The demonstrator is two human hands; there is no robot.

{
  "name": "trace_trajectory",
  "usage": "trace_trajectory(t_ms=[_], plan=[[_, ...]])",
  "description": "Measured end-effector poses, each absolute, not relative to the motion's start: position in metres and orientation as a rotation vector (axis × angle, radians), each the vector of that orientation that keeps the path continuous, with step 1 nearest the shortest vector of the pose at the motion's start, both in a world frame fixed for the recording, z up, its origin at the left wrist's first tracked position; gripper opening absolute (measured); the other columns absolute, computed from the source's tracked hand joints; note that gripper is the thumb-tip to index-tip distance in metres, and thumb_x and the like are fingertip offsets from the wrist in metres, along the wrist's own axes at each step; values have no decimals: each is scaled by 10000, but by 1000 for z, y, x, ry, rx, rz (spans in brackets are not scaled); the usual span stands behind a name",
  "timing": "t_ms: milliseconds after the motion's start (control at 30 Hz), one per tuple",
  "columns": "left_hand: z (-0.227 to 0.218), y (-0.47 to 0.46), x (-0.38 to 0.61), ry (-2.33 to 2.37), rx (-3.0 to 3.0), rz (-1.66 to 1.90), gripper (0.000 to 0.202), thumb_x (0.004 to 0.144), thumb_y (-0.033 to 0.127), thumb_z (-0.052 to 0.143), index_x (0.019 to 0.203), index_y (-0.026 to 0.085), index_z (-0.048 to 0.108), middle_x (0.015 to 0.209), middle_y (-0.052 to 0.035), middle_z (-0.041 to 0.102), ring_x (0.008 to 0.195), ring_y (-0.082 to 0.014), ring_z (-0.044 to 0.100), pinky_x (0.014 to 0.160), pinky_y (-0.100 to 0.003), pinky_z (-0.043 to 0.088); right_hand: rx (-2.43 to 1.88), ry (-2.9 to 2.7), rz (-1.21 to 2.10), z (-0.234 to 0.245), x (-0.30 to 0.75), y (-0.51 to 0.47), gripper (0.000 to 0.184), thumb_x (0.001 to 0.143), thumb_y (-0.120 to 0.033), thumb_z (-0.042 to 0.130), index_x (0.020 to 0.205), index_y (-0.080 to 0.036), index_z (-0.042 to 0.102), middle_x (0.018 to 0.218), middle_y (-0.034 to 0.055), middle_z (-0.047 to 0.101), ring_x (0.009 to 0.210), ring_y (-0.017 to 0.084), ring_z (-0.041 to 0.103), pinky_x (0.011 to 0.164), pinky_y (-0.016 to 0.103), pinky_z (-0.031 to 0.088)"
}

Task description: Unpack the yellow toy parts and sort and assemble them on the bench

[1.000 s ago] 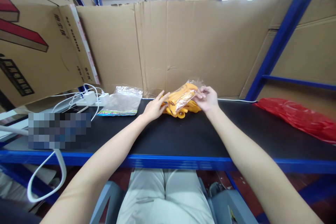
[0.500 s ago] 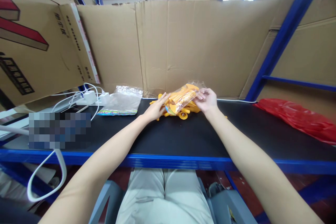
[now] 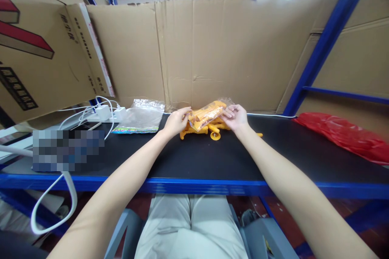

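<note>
Between my hands is a clear plastic bag (image 3: pixel 209 114) with orange plastic pieces inside, held tilted above the black tabletop. My left hand (image 3: pixel 178 121) pinches the bag's left end, fingers curled. At the other end, my right hand (image 3: pixel 236 117) grips the bag's upper right edge between thumb and fingers. Under and around the bag lie loose orange pieces (image 3: pixel 194 130), among them a small round orange disc (image 3: pixel 215 136) in front. The exact kind of the pieces cannot be made out.
A flat clear bag with a colourful edge (image 3: pixel 142 117) lies left of my hands. Further left are white chargers and cables (image 3: pixel 103 112) and a blurred-out item (image 3: pixel 68 149). A red plastic bag (image 3: pixel 343 135) lies at the right. Cardboard (image 3: pixel 237 56) stands behind the blue-edged table.
My left hand has gone from lying flat with stretched fingers over the pieces to pinching the bag's left end. The bag has dropped slightly and shifted left, with my right hand still on it.
</note>
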State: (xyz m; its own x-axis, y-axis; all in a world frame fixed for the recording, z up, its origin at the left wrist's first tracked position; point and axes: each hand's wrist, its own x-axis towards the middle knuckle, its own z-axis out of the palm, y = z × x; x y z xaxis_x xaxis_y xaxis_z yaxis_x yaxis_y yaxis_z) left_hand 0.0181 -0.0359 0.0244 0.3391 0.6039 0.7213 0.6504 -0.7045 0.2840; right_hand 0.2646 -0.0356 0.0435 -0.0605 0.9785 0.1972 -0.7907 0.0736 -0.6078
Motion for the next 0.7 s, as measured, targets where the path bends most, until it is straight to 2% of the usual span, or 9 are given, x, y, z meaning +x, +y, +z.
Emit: trace_trajectory(t_ms=[133,233,333,400,500,700], plan=[[17,-30,10,-1221,-2601,-956,611,717,28,481,1310,174,499,1431,-101,418,1293,-238,426,1067,-404,374,-287,-685,1507,47,269,-37,284,629,-120,445,545,-206,188,387,-88,217,345,50,248,445,179,393],[15,-29,6,-1298,-2581,-862,604,762,57,456,1340,233,473,1462,-72,374,1286,-237,436,1048,-402,394,-250,-686,1505,51,270,-38,291,625,-114,450,551,-207,185,392,-91,219,347,50,254,457,184,409],[17,-30,4,-1319,-2529,-902,476,837,166,477,1301,260,521,1429,-61,428,1232,-232,494,1015,-386,424,-219,-692,1481,53,270,-38,287,625,-111,454,558,-209,193,405,-93,245,344,47,260,466,191,427],[20,-29,4,-1321,-2484,-955,365,860,232,497,1207,264,604,1363,-56,505,1189,-231,530,991,-382,440,-214,-693,1473,53,269,-39,279,630,-110,454,563,-209,201,413,-93,263,343,46,264,469,195,437],[23,-28,3,-1303,-2426,-1116,256,870,221,488,1023,233,694,1194,-60,631,1084,-213,597,929,-344,471,-250,-679,1460,54,267,-41,282,656,-124,466,572,-208,211,418,-96,263,346,47,275,513,212,475],[33,-37,12,-1307,-2310,-1543,199,867,164,448,944,156,632,901,-77,700,837,-191,655,753,-280,494,-472,-580,1473,54,262,-40,172,741,-136,404,621,-217,310,432,-90,320,364,75,324,672,355,555]])
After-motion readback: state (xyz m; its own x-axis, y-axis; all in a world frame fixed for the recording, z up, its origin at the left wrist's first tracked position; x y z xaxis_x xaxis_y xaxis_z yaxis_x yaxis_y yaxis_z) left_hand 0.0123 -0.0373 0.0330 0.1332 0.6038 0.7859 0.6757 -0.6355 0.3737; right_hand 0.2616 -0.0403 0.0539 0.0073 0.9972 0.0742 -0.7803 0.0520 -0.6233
